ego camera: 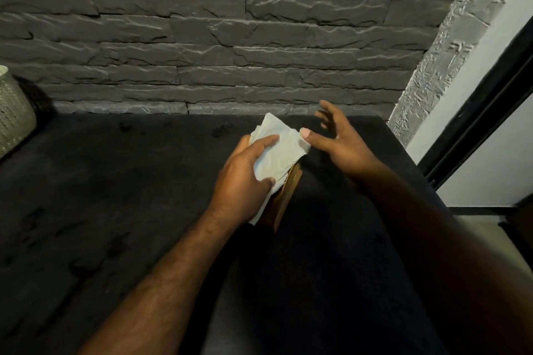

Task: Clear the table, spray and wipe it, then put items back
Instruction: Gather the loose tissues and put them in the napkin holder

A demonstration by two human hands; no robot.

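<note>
My left hand [245, 173] curls its fingers round the paper wad [278, 153] and a brown piece [287, 196] beneath; my right hand [341, 144] has its fingers spread. If my hold slackens, the brown piece could drop onto the counter [115, 181].

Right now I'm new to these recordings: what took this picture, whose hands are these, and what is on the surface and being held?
There is no machine here: a person wears one camera on the head, looking down at their two hands. The left hand grips folded white paper against a brown thing beneath it; what that is I cannot tell. The right hand is open, fingers spread, thumb at the paper's edge. Below lies a dark table, with a pale woven basket at its far left, before a grey stone wall.
</note>
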